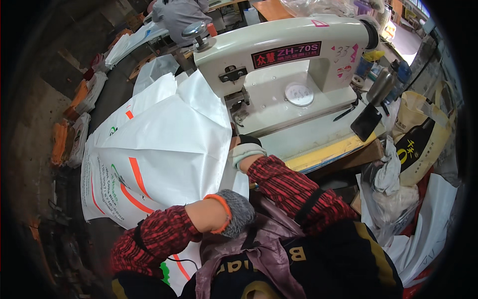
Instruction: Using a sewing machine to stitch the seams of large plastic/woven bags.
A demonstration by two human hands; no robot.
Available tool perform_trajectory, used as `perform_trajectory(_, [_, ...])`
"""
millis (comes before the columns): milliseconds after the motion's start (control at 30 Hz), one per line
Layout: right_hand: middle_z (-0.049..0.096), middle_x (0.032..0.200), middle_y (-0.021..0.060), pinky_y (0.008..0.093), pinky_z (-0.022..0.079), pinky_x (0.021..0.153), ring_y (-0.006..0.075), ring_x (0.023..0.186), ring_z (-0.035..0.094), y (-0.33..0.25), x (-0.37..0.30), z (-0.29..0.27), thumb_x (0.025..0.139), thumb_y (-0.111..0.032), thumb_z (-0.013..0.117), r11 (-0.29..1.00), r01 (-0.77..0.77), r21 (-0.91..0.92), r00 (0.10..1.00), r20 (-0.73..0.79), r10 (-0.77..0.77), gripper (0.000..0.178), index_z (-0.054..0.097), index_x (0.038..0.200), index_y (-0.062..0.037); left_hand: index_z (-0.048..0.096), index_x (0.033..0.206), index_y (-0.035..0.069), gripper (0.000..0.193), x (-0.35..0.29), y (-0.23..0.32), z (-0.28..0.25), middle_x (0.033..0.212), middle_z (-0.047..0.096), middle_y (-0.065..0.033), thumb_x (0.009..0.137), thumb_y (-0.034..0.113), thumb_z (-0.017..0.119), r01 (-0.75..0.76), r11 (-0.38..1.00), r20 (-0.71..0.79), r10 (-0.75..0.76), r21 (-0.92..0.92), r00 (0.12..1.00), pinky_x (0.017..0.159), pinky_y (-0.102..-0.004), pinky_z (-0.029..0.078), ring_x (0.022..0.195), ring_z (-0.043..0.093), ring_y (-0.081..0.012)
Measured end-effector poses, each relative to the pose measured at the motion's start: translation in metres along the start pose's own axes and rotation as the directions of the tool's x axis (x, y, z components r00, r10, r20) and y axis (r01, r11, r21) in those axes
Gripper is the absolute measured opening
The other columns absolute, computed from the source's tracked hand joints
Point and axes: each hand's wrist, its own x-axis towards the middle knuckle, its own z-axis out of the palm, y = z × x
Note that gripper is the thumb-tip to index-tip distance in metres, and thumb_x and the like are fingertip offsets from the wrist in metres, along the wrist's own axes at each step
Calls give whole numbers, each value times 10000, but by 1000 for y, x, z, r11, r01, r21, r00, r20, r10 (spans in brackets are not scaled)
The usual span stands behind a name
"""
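Observation:
A large white woven sack (164,134) with orange stripes and green print drapes over the left side of an industrial sewing machine (279,45). Its upper edge lies beside the presser parts (239,99) at the machine's head. My left hand (236,214), in a grey knit glove with an orange cuff, is at the sack's near edge, close to my body; its fingers are hidden. Farther forward, my right hand (245,145), with a pale cuff and a dark band, reaches to the sack's right edge below the machine head. The sack covers its fingers.
On the machine bed sits a round white disc (298,94). A dark phone (366,122), a pen (343,113) and a metal bottle (382,82) stand or lie to the right, near a tote bag (423,134). Stacked sacks (79,137) line the left; a person (180,22) sits at the back.

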Motion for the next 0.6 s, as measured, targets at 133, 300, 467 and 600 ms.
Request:
perform_trajectory(133, [602, 890, 231, 426, 473, 708, 388, 834, 587, 19, 3, 34, 792, -295, 507, 983, 31, 181, 999, -41, -24, 347, 546, 1057, -74, 625, 923, 91, 305, -9, -4, -1, 791, 638, -134, 687, 278, 579, -26, 1000, -12, 26, -1, 1000, 646, -417, 478, 737, 612, -340])
perform_trajectory(300, [587, 871, 239, 448, 453, 669, 417, 777, 561, 29, -10, 76, 800, -236, 484, 937, 253, 241, 959, -193, -209, 517, 371, 1294, -136, 635, 889, 92, 255, -12, 8, 20, 786, 639, -130, 662, 195, 578, -73, 997, 21, 73, -16, 997, 615, -409, 483, 746, 621, -328])
perform_trajectory(467, [596, 929, 246, 431, 475, 704, 399, 828, 590, 16, -24, 34, 826, -237, 469, 991, 102, 87, 995, -26, -100, 541, 322, 1333, -119, 658, 771, 51, 147, -59, 31, -48, 791, 648, -142, 698, 131, 558, 266, 954, 214, -292, 142, 932, 602, -390, 493, 766, 643, -294])
perform_trajectory(600, [598, 924, 257, 411, 482, 709, 403, 828, 593, 1, 10, 11, 853, -270, 448, 997, 3, 79, 1000, -22, -1, 508, 341, 1319, -97, 676, 806, 57, 159, -56, 14, -28, 809, 660, -119, 701, 102, 566, 357, 925, 13, -362, 129, 932, 602, -381, 504, 759, 648, -279])
